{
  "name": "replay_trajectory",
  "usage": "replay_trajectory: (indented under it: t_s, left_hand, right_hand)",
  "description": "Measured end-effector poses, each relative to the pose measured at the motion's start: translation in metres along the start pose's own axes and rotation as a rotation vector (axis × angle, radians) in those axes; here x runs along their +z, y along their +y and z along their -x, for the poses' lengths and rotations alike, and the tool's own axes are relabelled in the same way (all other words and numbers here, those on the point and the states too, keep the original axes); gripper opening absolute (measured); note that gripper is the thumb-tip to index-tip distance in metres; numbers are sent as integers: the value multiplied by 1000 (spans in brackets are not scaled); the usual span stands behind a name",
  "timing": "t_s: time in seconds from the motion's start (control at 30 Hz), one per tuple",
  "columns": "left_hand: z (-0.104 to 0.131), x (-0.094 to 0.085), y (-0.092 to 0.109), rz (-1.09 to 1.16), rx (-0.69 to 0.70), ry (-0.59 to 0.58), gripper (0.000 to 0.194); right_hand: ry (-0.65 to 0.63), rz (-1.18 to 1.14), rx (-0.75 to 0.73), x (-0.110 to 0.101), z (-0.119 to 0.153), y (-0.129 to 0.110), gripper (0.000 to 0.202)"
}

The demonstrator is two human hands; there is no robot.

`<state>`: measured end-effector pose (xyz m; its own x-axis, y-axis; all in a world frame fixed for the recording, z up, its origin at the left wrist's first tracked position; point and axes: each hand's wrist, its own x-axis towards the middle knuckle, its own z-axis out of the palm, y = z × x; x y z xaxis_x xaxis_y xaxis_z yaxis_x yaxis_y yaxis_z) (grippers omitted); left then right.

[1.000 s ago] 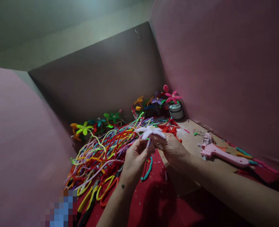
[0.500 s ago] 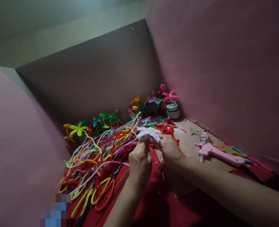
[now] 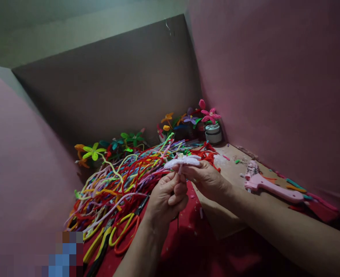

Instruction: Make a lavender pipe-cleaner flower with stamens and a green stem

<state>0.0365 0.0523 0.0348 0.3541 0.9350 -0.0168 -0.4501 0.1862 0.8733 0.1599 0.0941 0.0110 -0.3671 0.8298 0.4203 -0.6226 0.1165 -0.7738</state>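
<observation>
A white fuzzy flower [image 3: 187,160] with a pale yellow centre is held up between both hands, its petals spread out nearly flat. My left hand [image 3: 170,192] has its fingers curled closed under the flower, pinching just below its centre. From the right, my right hand [image 3: 206,177] grips the underside of the petals between thumb and fingers. Behind and to the left lies a big tangle of coloured pipe cleaners [image 3: 120,173]. Red pipe cleaner pieces [image 3: 209,156] lie just beyond my right hand.
A pink glue gun [image 3: 269,187] lies on a brown board [image 3: 230,173] at right. Orange-handled scissors [image 3: 128,231] and yellow-black pliers [image 3: 100,246] lie front left. Coloured flowers [image 3: 93,151] and a grey-white jar [image 3: 213,134] stand along the back.
The white flower has tilted so it shows more edge-on, with its centre up. My left hand has turned, showing its curled fingers. The view has shifted slightly.
</observation>
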Motion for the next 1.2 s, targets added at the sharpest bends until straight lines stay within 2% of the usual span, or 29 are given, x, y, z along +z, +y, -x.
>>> replay_trajectory:
  t_s: [0.1,0.17,0.23,0.33,0.4,0.43,0.5,0.63,0.73,0.83,0.93,1.07,1.13,1.2]
  left_hand:
    - [-1,-5,-3,-45,21,-24,12]
    - [-2,-5,-6,-224,76,26,18]
    - [-2,-6,-10,-535,203,154,22]
    - [-2,-11,-17,-1061,483,409,15]
    - [-1,-17,-19,-1258,612,500,12]
    - [-1,-18,-18,-1283,638,520,13]
    - [-1,-20,-15,-1173,608,522,14]
    - [-2,-14,-6,-597,349,421,20]
    - [-3,-11,-4,-300,217,298,24]
    - [-3,-13,-6,-117,154,189,21]
    - [-4,-18,-12,12,117,112,19]
    - [-7,-21,-17,96,78,57,20]
    - [-8,-21,-18,60,74,49,21]
    - [-9,-20,-19,-56,96,63,22]
  right_hand:
    - [66,-5,-1,2,2,3,15]
    - [107,15,15,2,3,6,19]
    - [141,41,45,2,2,11,23]
    - [219,67,21,3,-1,20,20]
    - [232,80,-2,5,-5,24,16]
    - [214,80,-4,6,-6,24,14]
    - [156,66,-6,8,-9,23,11]
    - [38,133,-23,8,-11,19,16]
    - [32,207,-21,3,-10,19,17]
    - [45,132,4,1,-8,22,17]
    - [47,-12,36,2,-5,23,12]
    - [-23,-204,205,2,-2,22,19]
    - [-43,-236,255,0,-2,24,22]
    - [3,-216,229,-3,-2,27,21]
